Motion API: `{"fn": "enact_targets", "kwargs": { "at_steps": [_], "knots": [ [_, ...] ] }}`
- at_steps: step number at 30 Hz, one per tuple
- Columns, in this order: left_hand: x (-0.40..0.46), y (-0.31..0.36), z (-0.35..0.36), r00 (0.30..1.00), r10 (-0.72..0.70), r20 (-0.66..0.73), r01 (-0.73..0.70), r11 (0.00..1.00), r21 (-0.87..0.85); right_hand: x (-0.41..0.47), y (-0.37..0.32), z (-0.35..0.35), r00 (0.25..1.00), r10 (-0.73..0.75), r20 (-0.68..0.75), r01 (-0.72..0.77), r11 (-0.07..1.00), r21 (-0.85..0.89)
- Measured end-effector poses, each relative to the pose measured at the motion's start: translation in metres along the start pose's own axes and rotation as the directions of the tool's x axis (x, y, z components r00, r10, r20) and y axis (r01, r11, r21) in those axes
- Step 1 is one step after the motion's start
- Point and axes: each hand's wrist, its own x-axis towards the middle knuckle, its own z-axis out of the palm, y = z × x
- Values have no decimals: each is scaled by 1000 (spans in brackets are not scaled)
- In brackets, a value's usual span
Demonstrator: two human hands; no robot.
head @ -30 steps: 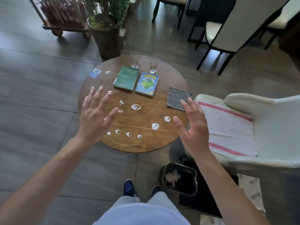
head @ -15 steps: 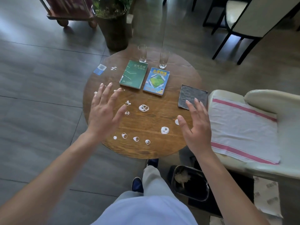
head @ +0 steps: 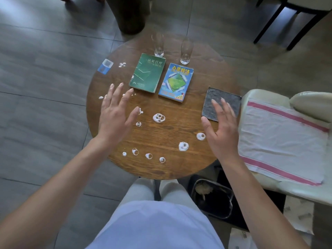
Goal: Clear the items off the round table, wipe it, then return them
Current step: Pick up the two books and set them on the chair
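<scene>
Head view: both hands empty, fingers spread, palms down above the round desk [head: 206, 169]. Left hand [head: 115, 114] over the left side, near white foam blobs [head: 159, 117]. Right hand [head: 222, 130] fingertips over the grey cloth [head: 228, 99] at the right edge. Green book [head: 147, 72] and blue book [head: 176, 82] lie side by side; two glasses [head: 158, 44] stand behind them.

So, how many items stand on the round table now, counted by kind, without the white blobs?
Glasses: 2
Books: 2 (green, blue)
Grey cloth: 1
Blue card: 1
Total: 6
</scene>
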Motion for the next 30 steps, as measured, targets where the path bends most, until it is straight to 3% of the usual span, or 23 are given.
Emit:
{"fn": "enact_targets", "kwargs": {
  "at_steps": [11, 17, 30],
  "knots": [
    [72, -44, 25, 996, 57, 62, -57, 998, 7, 52, -14, 27, 994, -95, -48, 87, 986, -139],
    [127, -78, 51, 984, 92, 155, -91, 996, -13, 81, -27, 65, 998, -18, -55, 7, 980, -200],
    [205, -139, 110, 959, 175, 222, -165, 984, -63, 124, -30, 131, 986, 153, -68, -164, 961, -221]
  ]
}}
